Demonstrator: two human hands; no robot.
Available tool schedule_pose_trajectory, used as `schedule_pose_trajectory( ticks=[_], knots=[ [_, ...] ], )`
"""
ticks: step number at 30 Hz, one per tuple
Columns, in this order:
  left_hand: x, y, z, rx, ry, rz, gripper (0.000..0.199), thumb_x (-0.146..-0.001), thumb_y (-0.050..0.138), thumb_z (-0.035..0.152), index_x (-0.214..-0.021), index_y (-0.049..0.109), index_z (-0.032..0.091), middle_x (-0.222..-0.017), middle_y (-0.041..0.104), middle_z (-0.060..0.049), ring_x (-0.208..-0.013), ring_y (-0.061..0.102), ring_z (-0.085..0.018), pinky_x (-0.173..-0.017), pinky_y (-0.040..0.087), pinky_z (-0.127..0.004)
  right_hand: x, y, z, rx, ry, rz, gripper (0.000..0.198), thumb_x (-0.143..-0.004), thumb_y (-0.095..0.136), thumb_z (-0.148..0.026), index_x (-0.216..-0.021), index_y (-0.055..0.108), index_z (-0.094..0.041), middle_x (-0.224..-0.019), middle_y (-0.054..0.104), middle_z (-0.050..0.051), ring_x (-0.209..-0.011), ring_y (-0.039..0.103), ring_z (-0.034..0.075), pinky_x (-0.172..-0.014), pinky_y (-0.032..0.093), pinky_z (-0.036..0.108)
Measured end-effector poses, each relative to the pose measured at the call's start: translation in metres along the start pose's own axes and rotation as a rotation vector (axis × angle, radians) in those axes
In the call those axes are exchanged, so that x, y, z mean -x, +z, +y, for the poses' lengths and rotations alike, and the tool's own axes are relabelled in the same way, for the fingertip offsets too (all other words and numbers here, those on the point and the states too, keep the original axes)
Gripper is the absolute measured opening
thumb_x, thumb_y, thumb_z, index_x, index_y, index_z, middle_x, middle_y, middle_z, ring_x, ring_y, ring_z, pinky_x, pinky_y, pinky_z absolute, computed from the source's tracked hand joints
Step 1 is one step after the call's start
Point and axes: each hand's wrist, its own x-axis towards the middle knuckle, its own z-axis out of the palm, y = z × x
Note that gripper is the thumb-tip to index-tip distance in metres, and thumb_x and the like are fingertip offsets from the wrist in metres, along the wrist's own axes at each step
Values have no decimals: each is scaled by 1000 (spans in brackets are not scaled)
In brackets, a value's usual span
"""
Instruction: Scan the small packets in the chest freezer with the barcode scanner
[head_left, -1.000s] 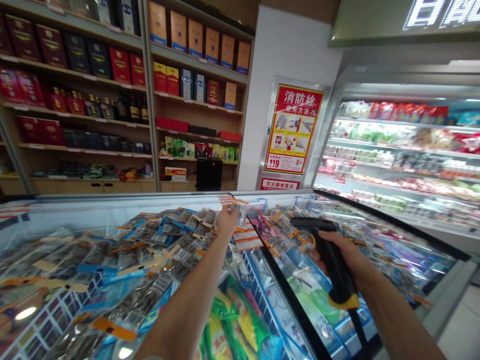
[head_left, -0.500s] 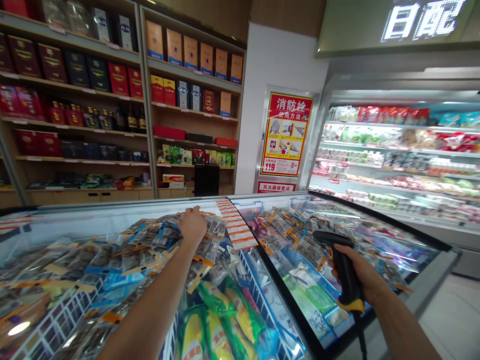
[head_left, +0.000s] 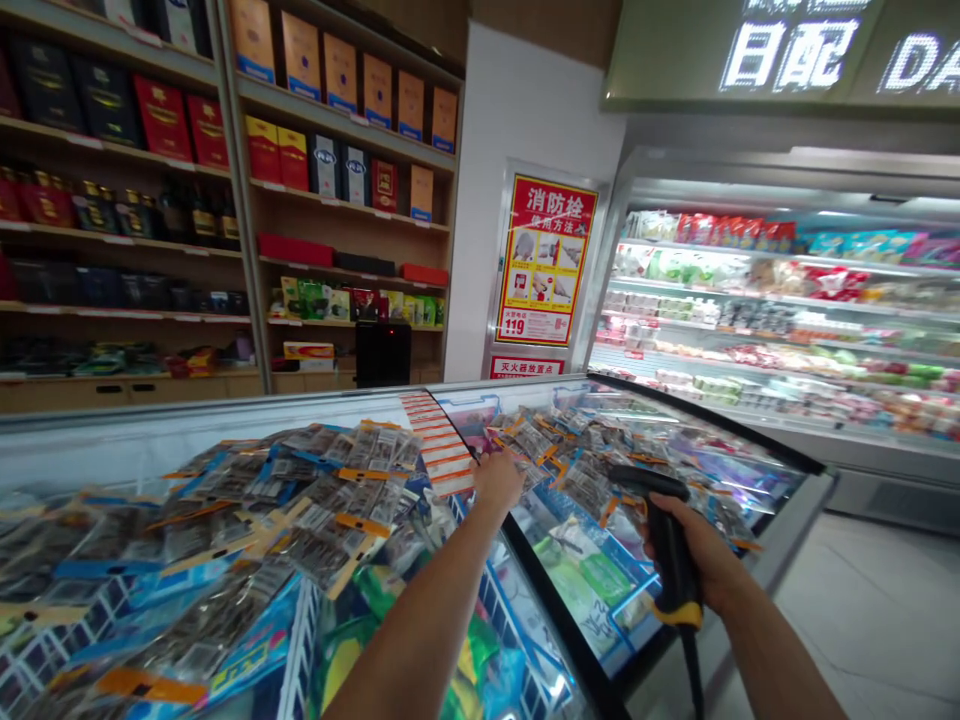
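Note:
My right hand (head_left: 694, 555) is wrapped round the handle of a black and yellow barcode scanner (head_left: 670, 545), whose head points left and whose cable hangs down. My left hand (head_left: 498, 482) reaches forward to the black edge of the sliding glass lid (head_left: 541, 590) on a chest freezer. Its fingers are curled at that edge, with their tips partly hidden. Left of it, clear packs of dark food with orange and blue strips (head_left: 315, 470) lie heaped in the open side. Similar packs (head_left: 592, 480) show beneath the glass on the right.
Green and yellow bags (head_left: 341, 665) lie in a white wire basket (head_left: 300, 640) below my left forearm. An orange-striped strip (head_left: 442, 445) runs beside the lid's edge. Shelves of boxes (head_left: 341, 175) stand behind, with a lit chilled display (head_left: 780, 300) at the right.
My left hand has left the heaped packs and moved right to the lid's edge. The view has turned right. My right hand still holds the scanner.

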Motion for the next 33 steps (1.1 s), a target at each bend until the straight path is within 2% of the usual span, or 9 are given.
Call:
schedule_pose_trajectory(
  ticks=[2, 5, 8, 13, 16, 20, 26, 29, 33],
  knots=[
    [-2, 11, -2, 65, -25, 16, 19, -58, 64, 27, -74, 60, 16, -81, 61, -15, -90, 53, -32, -83, 29, -44, -1, -2, 1, -5, -9, -9, 18, -71, 55, -30, -62, 51, -15, -43, 56, 0, -35, 51, 10, -33, 39, 18],
    [-8, 14, -8, 167, -78, 6, 16, -54, 67, 24, -66, 58, 17, -78, 62, -13, -87, 55, -30, -82, 30, -42, -2, -4, 2, -1, -1, 0, 18, -72, 54, -30, -62, 52, -15, -43, 56, 1, -35, 51, 10, -32, 39, 18],
    [-16, 7, -16, 305, -167, 0, 15, -54, 64, 20, -67, 56, 18, -80, 62, -11, -86, 56, -28, -77, 34, -38, 0, -2, 2, 9, 5, 28, 18, -71, 55, -30, -61, 52, -16, -43, 56, 1, -35, 51, 11, -31, 38, 18],
    [-31, -12, -41, 600, -326, 112, 11, -61, 59, 24, -69, 55, 18, -76, 61, -8, -75, 57, -23, -66, 37, -30, 9, 9, -2, 7, 24, 60, 16, -70, 56, -30, -63, 52, -16, -42, 55, 0, -33, 50, 10, -30, 39, 19],
    [-37, -25, -63, 730, -351, 145, 10, -64, 57, 27, -68, 54, 18, -70, 60, -5, -66, 56, -18, -61, 38, -27, 12, 25, -1, 3, 13, -8, 17, -71, 56, -32, -66, 52, -16, -44, 56, -1, -34, 51, 10, -31, 39, 18],
    [-38, -42, -89, 903, -395, 151, 11, -64, 57, 25, -70, 53, 17, -64, 58, -2, -58, 54, -14, -54, 40, -25, 14, 63, 7, 30, -6, -156, 20, -72, 53, -34, -68, 53, -15, -45, 56, 0, -33, 51, 10, -30, 37, 17],
    [-36, -52, -106, 1150, -513, 186, 15, -62, 58, 23, -74, 52, 16, -63, 58, 1, -53, 55, -12, -53, 43, -25, 22, 121, 12, 147, 25, -347, 23, -74, 48, -35, -66, 52, -14, -43, 56, 1, -31, 50, 11, -29, 35, 18],
    [-37, -51, -108, 1282, -496, 204, 20, -57, 62, 22, -72, 52, 15, -62, 59, 1, -55, 56, -12, -57, 45, -26, 24, 131, 5, 192, 71, -373, 23, -74, 46, -35, -65, 52, -14, -41, 56, 2, -29, 49, 11, -28, 35, 18],
    [-38, -50, -110, 1329, -469, 186, 24, -53, 64, 23, -72, 53, 14, -62, 60, 0, -56, 56, -13, -58, 45, -28, 23, 134, -6, 246, 66, -381, 25, -75, 45, -35, -62, 51, -14, -40, 55, 2, -29, 48, 10, -29, 35, 18]
  ],
)
